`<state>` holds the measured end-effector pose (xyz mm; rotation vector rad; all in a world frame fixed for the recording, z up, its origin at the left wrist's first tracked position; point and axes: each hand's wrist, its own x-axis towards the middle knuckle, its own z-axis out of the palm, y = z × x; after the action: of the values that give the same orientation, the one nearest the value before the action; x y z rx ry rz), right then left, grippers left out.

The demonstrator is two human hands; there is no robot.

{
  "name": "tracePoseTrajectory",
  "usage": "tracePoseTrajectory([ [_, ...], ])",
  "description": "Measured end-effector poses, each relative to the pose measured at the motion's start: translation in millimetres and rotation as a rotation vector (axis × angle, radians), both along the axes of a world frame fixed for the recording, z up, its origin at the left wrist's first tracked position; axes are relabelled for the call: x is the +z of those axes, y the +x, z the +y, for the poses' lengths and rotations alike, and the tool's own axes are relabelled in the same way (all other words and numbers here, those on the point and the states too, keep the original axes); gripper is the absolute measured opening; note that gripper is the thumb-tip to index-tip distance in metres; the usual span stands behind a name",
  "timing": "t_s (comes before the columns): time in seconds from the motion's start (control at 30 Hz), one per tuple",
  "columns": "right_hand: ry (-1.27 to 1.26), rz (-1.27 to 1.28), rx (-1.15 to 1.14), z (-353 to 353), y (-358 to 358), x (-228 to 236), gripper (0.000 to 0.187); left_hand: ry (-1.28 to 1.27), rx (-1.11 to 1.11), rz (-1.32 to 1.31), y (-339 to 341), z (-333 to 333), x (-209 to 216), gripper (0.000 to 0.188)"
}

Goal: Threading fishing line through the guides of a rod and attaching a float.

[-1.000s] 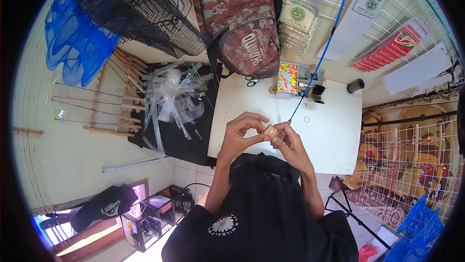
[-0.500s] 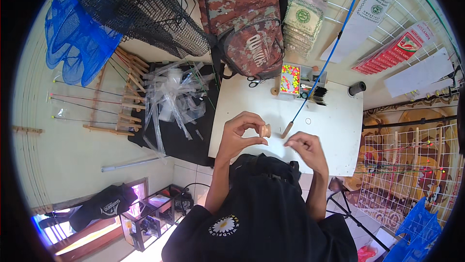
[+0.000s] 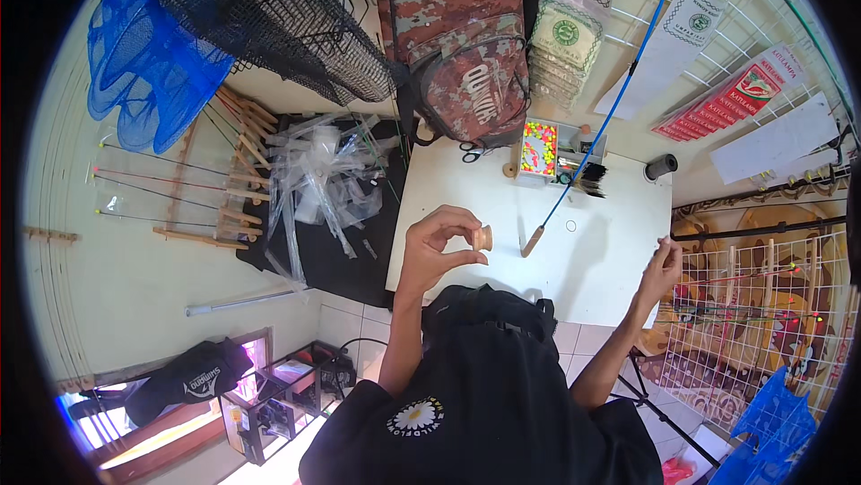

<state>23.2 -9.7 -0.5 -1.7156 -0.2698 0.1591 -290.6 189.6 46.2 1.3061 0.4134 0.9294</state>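
My left hand (image 3: pixel 441 247) is closed on a small wooden spool (image 3: pixel 482 238), pinched between thumb and fingers above the front of the white table (image 3: pixel 484 189). Off to the right, past the table's right edge, my right hand (image 3: pixel 661 271) is raised with its fingertips pressed together. Whatever it pinches is too fine to make out. Between the hands is a thin blue fishing rod (image 3: pixel 592 153) with a wooden handle (image 3: pixel 533 241), its lower end over the table and its shaft running up and away to the right.
At the table's back stand a box of bright beads (image 3: pixel 539 149), scissors (image 3: pixel 472 152), a second wooden spool (image 3: pixel 509 169) and a dark spool (image 3: pixel 661 166). Plastic wrappers (image 3: pixel 318 175) lie on black cloth at left. A camouflage bag (image 3: pixel 471 81) hangs behind; a tripod (image 3: pixel 655 413) stands at right.
My right hand has swung far to the right, away from the spool, to beyond the table's edge. The left hand keeps hold of the spool, shifted only slightly left.
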Motion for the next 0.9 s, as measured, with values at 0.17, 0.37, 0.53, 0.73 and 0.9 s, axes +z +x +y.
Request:
tracePoseTrajectory([
  [0.17,-0.531,-0.426,-0.007,-9,3,-11,0.042,0.011,-0.031,0.003,2,-1,6,0.042],
  [0.37,0.045,-0.288,0.365,51,-86,52,0.042,0.03,-0.068,-0.008,11,-5,10,0.041],
  [0.53,0.176,0.061,1.023,79,-143,85,0.049,0.082,-0.071,-0.021,15,-8,15,0.039],
  [0.73,-0.06,0.027,1.142,82,-133,93,0.038,0.147,-0.086,0.109,7,-12,18,0.037],
  [0.9,-0.239,-0.164,1.159,79,-121,99,0.025,0.122,-0.104,0.118,8,-19,8,0.037],
])
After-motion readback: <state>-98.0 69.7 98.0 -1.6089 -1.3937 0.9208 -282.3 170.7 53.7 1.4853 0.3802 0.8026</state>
